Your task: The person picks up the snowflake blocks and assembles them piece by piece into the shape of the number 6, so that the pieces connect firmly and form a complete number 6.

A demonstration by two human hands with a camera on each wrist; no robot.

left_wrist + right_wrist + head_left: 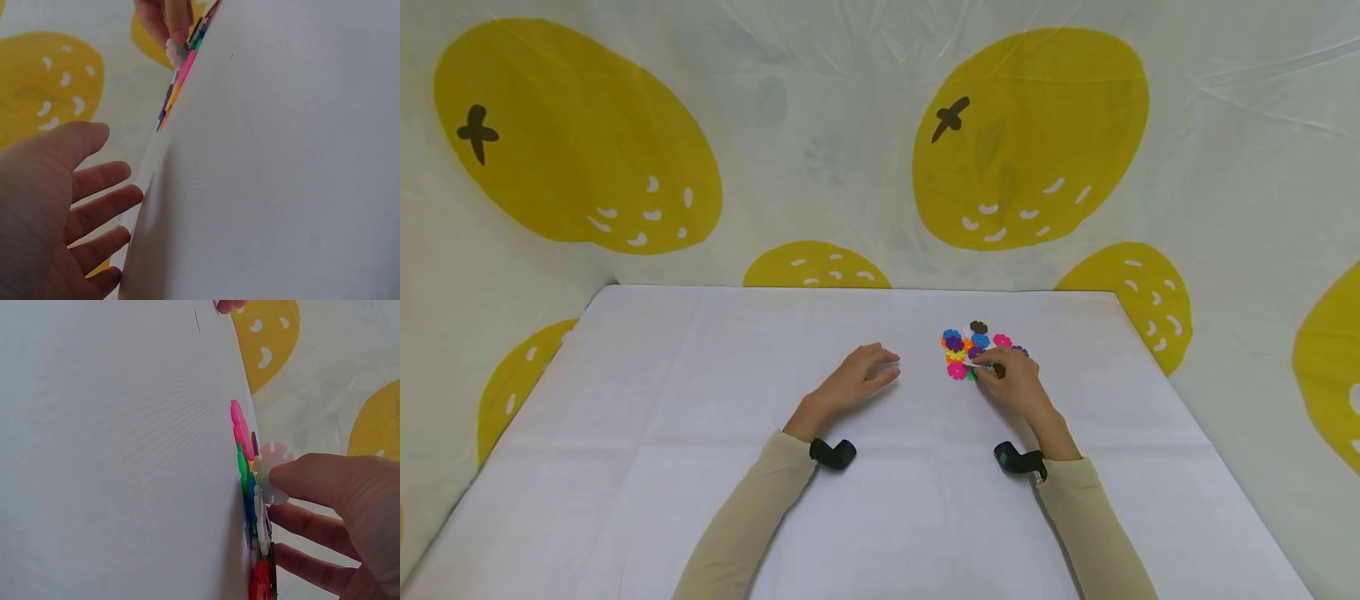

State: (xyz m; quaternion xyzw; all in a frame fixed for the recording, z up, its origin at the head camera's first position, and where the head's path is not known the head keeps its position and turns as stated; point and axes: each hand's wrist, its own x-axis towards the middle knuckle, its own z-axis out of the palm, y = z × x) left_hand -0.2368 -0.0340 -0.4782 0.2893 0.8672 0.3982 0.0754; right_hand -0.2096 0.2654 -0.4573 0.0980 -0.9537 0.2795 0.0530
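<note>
Multicoloured pieces point(980, 341) near table's far edge point(917, 292)

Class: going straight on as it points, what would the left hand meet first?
Probably the nearest pink flower-shaped disc or the yellow flower-shaped disc, though depth is unclear.

Head cam is bright w/ soft, even light. L & R wrist cams look dimmer & greyer, w/ blurry-edged shadows on the flat, faintly creased white tabletop point(587, 500).
</note>
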